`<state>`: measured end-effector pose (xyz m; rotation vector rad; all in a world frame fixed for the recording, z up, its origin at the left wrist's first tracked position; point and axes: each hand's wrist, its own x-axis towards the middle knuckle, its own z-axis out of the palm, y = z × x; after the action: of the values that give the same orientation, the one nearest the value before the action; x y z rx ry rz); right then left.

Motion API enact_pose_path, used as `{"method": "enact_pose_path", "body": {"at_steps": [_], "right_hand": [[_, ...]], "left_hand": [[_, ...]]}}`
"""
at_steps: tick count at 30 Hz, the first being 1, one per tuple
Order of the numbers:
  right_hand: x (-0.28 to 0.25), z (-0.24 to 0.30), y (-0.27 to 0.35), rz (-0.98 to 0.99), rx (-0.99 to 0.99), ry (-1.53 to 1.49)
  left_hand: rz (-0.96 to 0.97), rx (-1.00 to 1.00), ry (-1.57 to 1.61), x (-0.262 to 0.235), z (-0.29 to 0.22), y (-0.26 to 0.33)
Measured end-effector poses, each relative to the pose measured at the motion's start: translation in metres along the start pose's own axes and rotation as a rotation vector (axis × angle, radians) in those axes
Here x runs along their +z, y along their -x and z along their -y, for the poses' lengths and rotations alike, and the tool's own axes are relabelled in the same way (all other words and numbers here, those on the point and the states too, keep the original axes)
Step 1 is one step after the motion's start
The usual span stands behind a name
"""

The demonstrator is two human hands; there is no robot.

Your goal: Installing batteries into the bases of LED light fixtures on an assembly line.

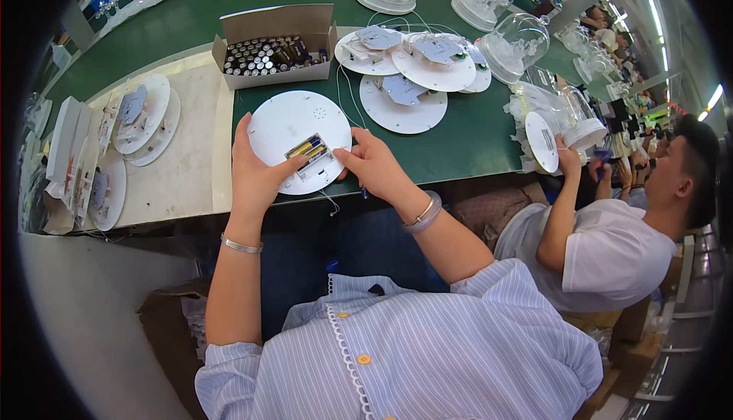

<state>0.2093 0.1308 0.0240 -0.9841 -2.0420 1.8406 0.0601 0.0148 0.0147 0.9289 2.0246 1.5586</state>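
Note:
My left hand (258, 174) grips the left edge of a white round base (286, 118), its thumb reaching to the battery compartment. Gold-and-blue batteries (311, 150) lie side by side in that compartment. On the opposite side, my right hand (379, 169) is closed at the base's right edge, thumb and fingers beside the compartment. A small dark tip (364, 192) pokes out under the right hand; I cannot tell what it is. A thin white wire (330, 201) hangs below the base.
An open carton (279, 79) of upright batteries stands beyond the base. More white round bases (405, 118) with grey boxes and wires lie at its right, others (153, 122) at the left. Clear domes (515, 42) stand farther back. A co-worker (611, 248) sits at my right, holding a white disc.

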Motion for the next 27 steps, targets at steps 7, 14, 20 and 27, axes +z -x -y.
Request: {"method": "enact_pose_path", "body": {"at_steps": [7, 14, 20, 27], "right_hand": [[0.002, -0.006, 0.0, -0.068, -0.085, 0.107], [-0.026, 0.012, -0.003, -0.268, -0.204, -0.09], [0.024, 0.031, -0.038, -0.273, -0.539, 0.067], [0.02, 0.025, -0.044, -0.17, -0.835, 0.601]], "left_hand": [[-0.018, -0.006, -0.191, 0.001, -0.017, 0.003], [-0.041, 0.032, -0.012, -0.005, -0.005, -0.001], [-0.114, -0.027, 0.165, -0.003, 0.009, -0.005], [-0.134, 0.016, 0.104, -0.004, 0.011, -0.003]]}}
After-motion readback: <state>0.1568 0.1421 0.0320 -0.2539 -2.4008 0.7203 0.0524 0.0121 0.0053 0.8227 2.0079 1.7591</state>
